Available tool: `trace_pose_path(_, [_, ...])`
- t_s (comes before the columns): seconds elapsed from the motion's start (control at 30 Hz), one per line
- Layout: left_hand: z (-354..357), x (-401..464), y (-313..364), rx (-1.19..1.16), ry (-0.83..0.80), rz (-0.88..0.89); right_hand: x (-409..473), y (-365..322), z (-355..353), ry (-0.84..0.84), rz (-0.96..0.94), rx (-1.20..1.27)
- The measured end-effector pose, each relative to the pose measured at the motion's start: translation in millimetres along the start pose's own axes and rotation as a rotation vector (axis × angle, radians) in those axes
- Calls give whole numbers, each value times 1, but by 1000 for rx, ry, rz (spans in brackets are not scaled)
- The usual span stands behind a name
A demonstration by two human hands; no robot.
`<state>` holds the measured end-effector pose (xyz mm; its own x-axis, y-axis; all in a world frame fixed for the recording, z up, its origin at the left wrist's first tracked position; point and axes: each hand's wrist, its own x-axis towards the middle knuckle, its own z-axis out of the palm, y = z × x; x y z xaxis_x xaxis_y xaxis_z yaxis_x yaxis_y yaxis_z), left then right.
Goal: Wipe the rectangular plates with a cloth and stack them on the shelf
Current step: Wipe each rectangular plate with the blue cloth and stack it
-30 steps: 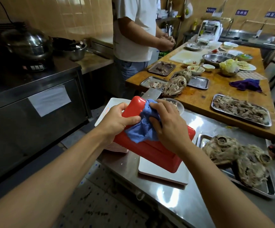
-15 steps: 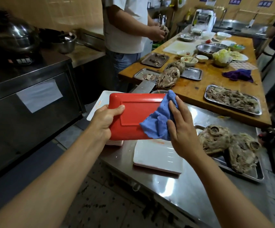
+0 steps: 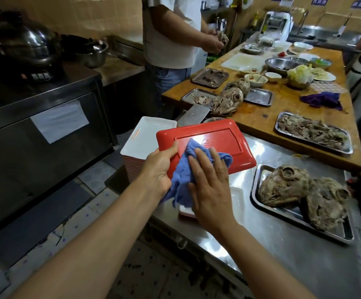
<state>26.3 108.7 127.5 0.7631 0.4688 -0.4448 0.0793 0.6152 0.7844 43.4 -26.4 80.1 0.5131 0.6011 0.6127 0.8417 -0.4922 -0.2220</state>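
Note:
A red rectangular plate [image 3: 216, 139] is held underside up above the steel counter. My left hand [image 3: 159, 169] grips its near left edge, thumb on top. My right hand [image 3: 209, 182] lies flat with spread fingers, pressing a blue cloth [image 3: 183, 169] onto the plate's near part. A tall stack of rectangular plates with a white one on top [image 3: 147, 134] stands at the counter's left end. Another white plate [image 3: 236, 197] lies on the counter beneath my right hand, mostly hidden.
A steel tray [image 3: 287, 216] with two cooked animal heads sits on the steel counter [image 3: 283, 255] to the right. A cleaver [image 3: 193, 114] lies behind the plate. The wooden table [image 3: 261, 113] holds trays, bowls, a purple cloth. A person in a white shirt [image 3: 171, 31] stands at it. A dark steel cabinet [image 3: 45, 126] is on the left.
The plate has been turned flatter and shifted right. My right hand with the cloth slid from the plate's right edge to its near left part, next to my left hand.

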Motion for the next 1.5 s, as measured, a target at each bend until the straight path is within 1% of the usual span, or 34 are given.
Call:
trace_pose_path(0.07, [-5,-2,-1,-46,-39,-5,8,-8,3,-42,6,20])
trace_pose_path(0.13, [-11,-4,0,-40,-57,29,20,-9,2,-87,-13,20])
trace_pose_path(0.3, [-29,-8,7,43,-27,139,50,7,2,-205,-13,24])
trace_pose_path(0.43, [-46,-14,18,15,-18,159,57,27,4,-197,108,48])
trace_pose_path(0.5, [-55,-17,24,0,4,167,58,34,7,-158,174,159])
trace_pose_path(0.6, [-65,-24,34,-19,14,186,58,35,12,-165,386,392])
trace_pose_path(0.67, [-72,-28,40,-26,20,179,58,32,16,-146,445,433])
trace_pose_path(0.73, [-76,-32,44,-25,30,172,60,31,18,-121,471,412])
trace_pose_path(0.87, [-83,-35,54,-4,41,187,69,33,13,-157,487,236])
trace_pose_path(0.97, [-84,-36,71,54,43,295,72,37,7,-124,569,256])
trace_pose_path(1.0, [-83,-36,77,98,42,361,72,38,4,-102,616,308])
trace_pose_path(1.07, [-79,-34,87,245,52,516,73,39,-1,-93,770,481])
trace_pose_path(1.13, [-75,-27,93,512,93,697,75,41,-7,-129,953,703])
trace_pose_path(1.2, [-70,-15,95,823,115,863,78,40,-15,-171,1074,921])
trace_pose_path(1.27, [-67,-1,93,1116,104,1003,79,39,-24,-197,1116,1061])
trace_pose_path(1.37, [-68,17,82,1536,77,1211,77,39,-29,-268,1104,1151])
trace_pose_path(1.43, [-72,25,75,1699,33,1293,74,40,-26,-282,1102,1139])
trace_pose_path(1.5, [-76,31,68,1766,2,1311,71,42,-19,-264,1119,1093])
